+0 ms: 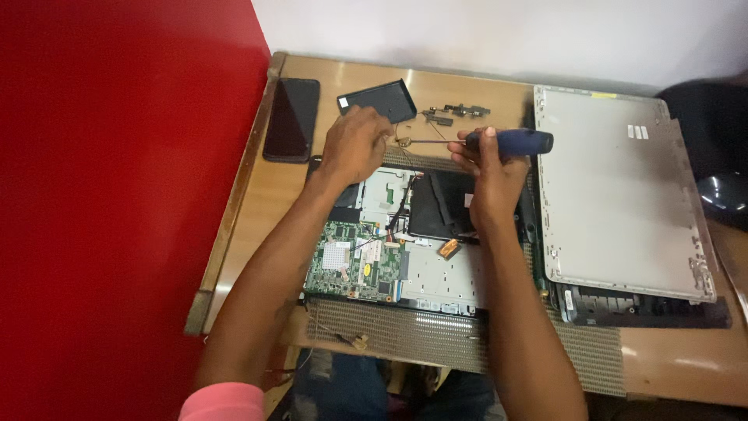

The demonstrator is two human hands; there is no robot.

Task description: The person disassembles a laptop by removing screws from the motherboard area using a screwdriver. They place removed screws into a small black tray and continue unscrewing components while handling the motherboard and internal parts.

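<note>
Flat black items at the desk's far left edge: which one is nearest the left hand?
The small black tray-like cover, lying just beyond the left hand, almost touching its fingers. The black phone lies farther left, by the red wall, apart from the hand.

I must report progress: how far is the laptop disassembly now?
Done: silver cover lies aside, small parts removed. In hand: right hand holds the blue screwdriver, its tip at a small piece by the left hand. Left: green board remains in the base.
</note>
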